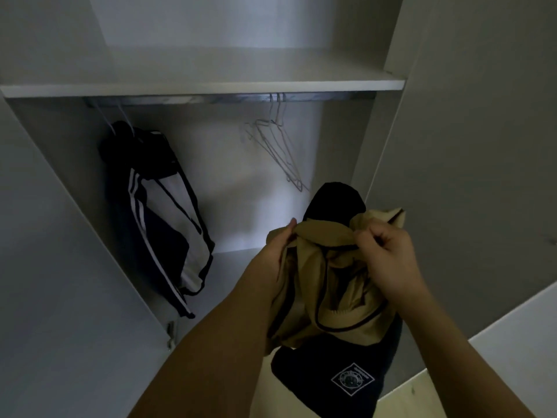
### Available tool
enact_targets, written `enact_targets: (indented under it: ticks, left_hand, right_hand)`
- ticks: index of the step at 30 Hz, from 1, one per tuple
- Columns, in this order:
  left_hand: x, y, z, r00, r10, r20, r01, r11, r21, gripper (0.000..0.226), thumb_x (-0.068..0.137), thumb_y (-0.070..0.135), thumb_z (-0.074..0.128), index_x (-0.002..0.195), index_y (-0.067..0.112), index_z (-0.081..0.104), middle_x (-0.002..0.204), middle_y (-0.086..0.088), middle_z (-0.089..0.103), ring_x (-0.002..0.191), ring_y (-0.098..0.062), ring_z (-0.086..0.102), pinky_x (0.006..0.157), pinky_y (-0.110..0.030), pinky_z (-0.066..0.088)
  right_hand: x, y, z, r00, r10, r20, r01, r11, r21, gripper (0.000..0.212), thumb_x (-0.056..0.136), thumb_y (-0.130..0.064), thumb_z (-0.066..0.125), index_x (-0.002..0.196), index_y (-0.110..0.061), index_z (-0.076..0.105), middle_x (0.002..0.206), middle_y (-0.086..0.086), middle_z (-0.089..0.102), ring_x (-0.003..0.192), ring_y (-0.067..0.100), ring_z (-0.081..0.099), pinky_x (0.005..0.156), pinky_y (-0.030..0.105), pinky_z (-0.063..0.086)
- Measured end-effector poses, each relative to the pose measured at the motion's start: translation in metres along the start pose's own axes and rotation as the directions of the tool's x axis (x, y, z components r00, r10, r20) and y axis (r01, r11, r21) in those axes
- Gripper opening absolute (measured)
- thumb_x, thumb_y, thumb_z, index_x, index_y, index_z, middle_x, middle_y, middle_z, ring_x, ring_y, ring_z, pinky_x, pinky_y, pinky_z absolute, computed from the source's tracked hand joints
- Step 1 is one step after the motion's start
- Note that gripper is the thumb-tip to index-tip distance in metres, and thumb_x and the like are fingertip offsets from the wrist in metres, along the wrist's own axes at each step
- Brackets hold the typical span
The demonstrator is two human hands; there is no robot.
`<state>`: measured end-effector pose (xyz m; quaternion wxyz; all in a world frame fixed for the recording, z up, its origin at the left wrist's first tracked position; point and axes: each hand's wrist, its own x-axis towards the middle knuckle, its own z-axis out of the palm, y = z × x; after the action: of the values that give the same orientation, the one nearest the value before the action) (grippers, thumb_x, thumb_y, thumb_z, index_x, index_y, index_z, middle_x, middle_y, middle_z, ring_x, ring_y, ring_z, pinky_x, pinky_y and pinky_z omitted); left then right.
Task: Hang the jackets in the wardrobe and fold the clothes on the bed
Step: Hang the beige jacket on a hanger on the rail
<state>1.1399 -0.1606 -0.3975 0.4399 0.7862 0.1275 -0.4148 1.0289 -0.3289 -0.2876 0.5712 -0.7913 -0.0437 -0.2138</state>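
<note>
Tan and black, the jacket [328,285] hangs bunched in front of the open wardrobe [211,82], held up at its collar. The left hand [278,248] has a closed grip on one edge of the fabric, the right hand [388,251] pinches the other. Inside, a black-and-white striped jacket [156,206] hangs from the rail [211,99] at the left, bare wire hangers [280,146] to the right.

Pale floor [422,396] at lower right, metal door hinge [171,334] at lower left.
</note>
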Motion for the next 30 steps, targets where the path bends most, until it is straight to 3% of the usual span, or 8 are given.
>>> enact_targets:
  ticks: [2, 6, 8, 12, 19, 22, 26, 30]
  left_hand:
    - [0.013, 0.030, 0.012, 0.985, -0.170, -0.003, 0.145, 0.830, 0.539, 0.045, 0.107, 0.025, 0.035, 0.150, 0.012, 0.030, 0.157, 0.006, 0.031, 0.143, -0.005, 0.027, 0.112, -0.016, 0.012]
    - [-0.013, 0.037, -0.011, 0.903, 0.290, -0.318, -0.309, 0.951, -0.010, 0.033, 0.100, 0.027, 0.050, 0.131, 0.018, 0.059, 0.131, -0.005, 0.061, 0.101, -0.014, 0.065, 0.091, -0.022, 0.052]
    - [-0.029, 0.041, -0.037, 0.762, 0.480, -0.435, -0.383, 0.876, 0.294, 0.030, 0.098, 0.014, 0.050, 0.122, 0.003, 0.065, 0.126, -0.017, 0.063, 0.109, -0.028, 0.062, 0.097, -0.034, 0.049]
    - [-0.066, 0.037, -0.067, 0.648, 0.730, -0.216, 0.022, 0.266, 0.964, 0.025, 0.101, 0.025, 0.045, 0.110, 0.013, 0.064, 0.110, -0.008, 0.067, 0.095, -0.023, 0.064, 0.081, -0.034, 0.052]
    - [-0.126, 0.034, -0.028, 0.558, 0.778, 0.289, 0.142, -0.433, 0.890, 0.074, 0.102, 0.017, 0.039, 0.154, 0.030, -0.011, 0.080, 0.002, 0.058, 0.059, -0.018, 0.045, 0.048, -0.031, 0.015]
    - [-0.135, 0.025, -0.017, 0.462, 0.799, 0.386, 0.059, -0.462, 0.885, 0.079, 0.100, 0.013, 0.041, 0.153, 0.035, -0.014, 0.068, 0.000, 0.046, 0.054, -0.019, 0.040, 0.048, -0.031, 0.018]
    - [-0.152, 0.016, -0.034, 0.217, 0.936, 0.276, 0.121, -0.306, 0.944, 0.086, 0.056, 0.013, 0.089, 0.135, 0.009, 0.056, 0.045, -0.003, 0.051, 0.034, -0.017, 0.045, 0.038, -0.019, 0.034]
    - [-0.146, 0.012, -0.047, -0.009, 0.989, 0.151, -0.036, -0.151, 0.988, 0.065, 0.063, 0.006, 0.083, 0.123, -0.005, 0.062, 0.043, -0.004, 0.048, 0.030, -0.017, 0.041, 0.037, -0.017, 0.026]
  right_hand:
    - [-0.001, 0.002, -0.008, 0.999, 0.026, 0.047, -0.025, 0.999, -0.026, 0.052, 0.088, 0.002, 0.054, 0.049, -0.023, 0.032, 0.050, -0.012, 0.036, 0.049, 0.005, 0.034, 0.048, 0.018, 0.031]
    - [-0.008, 0.013, -0.024, 0.995, 0.074, 0.070, -0.052, 0.960, -0.275, 0.042, 0.094, -0.019, 0.051, 0.053, -0.016, 0.042, 0.053, -0.004, 0.044, 0.050, 0.008, 0.041, 0.050, 0.025, 0.033]
    - [-0.011, 0.023, -0.034, 0.989, 0.147, 0.021, -0.127, 0.907, -0.401, 0.040, 0.098, -0.033, 0.045, 0.067, -0.011, 0.055, 0.061, -0.002, 0.054, 0.058, 0.009, 0.052, 0.057, 0.032, 0.041]
    - [-0.017, 0.037, -0.042, 0.968, 0.227, -0.103, -0.249, 0.875, -0.415, 0.029, 0.101, -0.036, 0.039, 0.119, -0.029, 0.060, 0.094, -0.007, 0.066, 0.088, 0.011, 0.061, 0.074, 0.030, 0.044]
    - [0.001, 0.018, -0.016, 0.986, 0.152, 0.062, -0.134, 0.963, -0.233, 0.064, 0.091, -0.068, 0.036, 0.148, -0.050, 0.013, 0.056, -0.010, 0.054, 0.052, 0.003, 0.055, 0.055, 0.019, 0.047]
    - [0.012, 0.009, -0.011, 0.972, 0.204, 0.119, -0.190, 0.975, -0.119, 0.077, 0.085, -0.074, 0.039, 0.151, -0.040, 0.019, 0.071, -0.014, 0.067, 0.073, -0.004, 0.063, 0.069, 0.016, 0.044]
    - [0.022, 0.015, -0.019, 0.933, 0.341, 0.114, -0.335, 0.940, -0.073, 0.081, 0.090, -0.059, 0.051, 0.155, -0.030, 0.011, 0.098, -0.002, 0.063, 0.103, 0.008, 0.061, 0.095, 0.032, 0.048]
    - [0.023, 0.018, -0.018, 0.919, 0.373, 0.129, -0.380, 0.924, 0.038, 0.046, 0.094, -0.020, 0.049, 0.138, -0.029, 0.038, 0.078, -0.006, 0.061, 0.071, 0.006, 0.057, 0.061, 0.017, 0.047]
